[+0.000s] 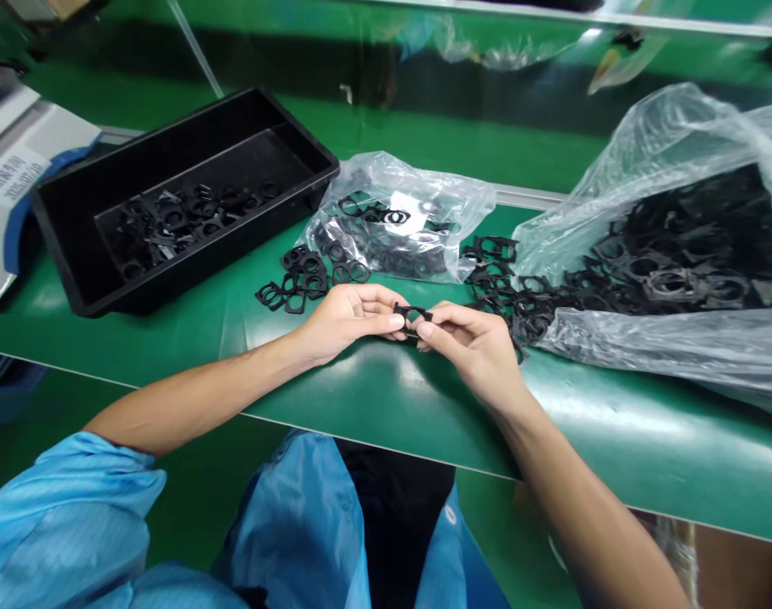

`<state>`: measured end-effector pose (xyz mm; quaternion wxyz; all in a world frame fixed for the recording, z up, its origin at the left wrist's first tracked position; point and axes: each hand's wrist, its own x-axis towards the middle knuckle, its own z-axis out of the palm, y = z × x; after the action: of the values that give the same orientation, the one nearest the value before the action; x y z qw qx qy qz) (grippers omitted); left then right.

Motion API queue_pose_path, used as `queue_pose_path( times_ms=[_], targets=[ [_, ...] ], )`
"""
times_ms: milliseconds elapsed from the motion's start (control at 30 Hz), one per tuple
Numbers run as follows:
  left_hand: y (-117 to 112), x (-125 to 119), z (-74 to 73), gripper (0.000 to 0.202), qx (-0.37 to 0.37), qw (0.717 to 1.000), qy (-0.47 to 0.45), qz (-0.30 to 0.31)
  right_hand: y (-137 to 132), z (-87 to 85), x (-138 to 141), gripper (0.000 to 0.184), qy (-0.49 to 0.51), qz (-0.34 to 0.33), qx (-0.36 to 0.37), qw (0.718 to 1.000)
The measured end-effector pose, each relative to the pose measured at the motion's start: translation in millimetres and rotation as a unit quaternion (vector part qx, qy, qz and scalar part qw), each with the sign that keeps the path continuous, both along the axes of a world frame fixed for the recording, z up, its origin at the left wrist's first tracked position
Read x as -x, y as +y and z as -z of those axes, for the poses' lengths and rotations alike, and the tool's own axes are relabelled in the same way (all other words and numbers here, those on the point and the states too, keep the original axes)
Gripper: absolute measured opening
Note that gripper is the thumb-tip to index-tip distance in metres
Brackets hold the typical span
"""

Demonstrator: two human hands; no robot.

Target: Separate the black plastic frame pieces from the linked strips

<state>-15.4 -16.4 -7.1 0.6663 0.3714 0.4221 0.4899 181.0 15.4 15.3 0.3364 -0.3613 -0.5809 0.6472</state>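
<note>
The left hand (pixel 347 323) and right hand (pixel 480 347) are pinching one black ringed part (pixel 416 316) between them, fingers nearly closed. Similar pieces (pixel 173 218) are lying in the tray (pixel 221 247) beyond the left hand; more are filling the open bag (pixel 677 342) right of the hands. Which are finished, I cannot tell. The far-left label (pixel 19 175) is showing illegible, upside-down print.

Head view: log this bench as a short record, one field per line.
Left grip: thumb and fingers on one end of a black part
Right grip: thumb and fingers on the other end
Held part: round opening in it
Bench: green
Tray: black, at left, black parts inside
Small bag: clear, beyond the hands, black parts inside
Large bag: clear, at right, black parts inside
Loose parts: one cluster near the tray, another beside the large bag
</note>
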Motion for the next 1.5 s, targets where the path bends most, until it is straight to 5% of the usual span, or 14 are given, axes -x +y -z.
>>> queue_pose_path(
  times_ms=[167, 367, 667, 833, 1200, 1500],
  targets=[
    [0.5, 1.5, -0.5, 0.038, 0.005, 1.000, 0.001, 0.019, -0.2, 2.3, 0.4, 0.040, -0.043, 0.018, -0.056, 0.997],
    [0.6, 2.2, -3.2, 0.035, -0.015, 0.999, 0.021, 0.046, 1.8, -2.3, 1.8, 0.042, -0.048, 0.023, -0.031, 0.998],
    [-2.7, -1.1, -1.3, 0.032, -0.087, 0.989, 0.112, -0.031, 1.8, -1.5, 0.5, 0.042, -0.062, 0.022, -0.049, 0.997],
    [-4.5, -2.0, -0.7, 0.026, -0.110, 0.982, 0.152, -0.013, 1.9, 3.7, -0.8, 0.042, -0.079, 0.024, -0.063, 0.995],
    [3.2, 5.2, -2.4, 0.043, 0.003, 0.993, -0.028, 0.111, 1.6, -2.8, 0.9, 0.042, -0.024, -0.004, 0.040, 0.999],
    [2.8, 2.3, 2.2, 0.039, 0.012, 0.997, 0.024, 0.066, 2.6, -1.5, 1.3, 0.037, 0.019, 0.029, 0.096, 0.995]
  ],
)
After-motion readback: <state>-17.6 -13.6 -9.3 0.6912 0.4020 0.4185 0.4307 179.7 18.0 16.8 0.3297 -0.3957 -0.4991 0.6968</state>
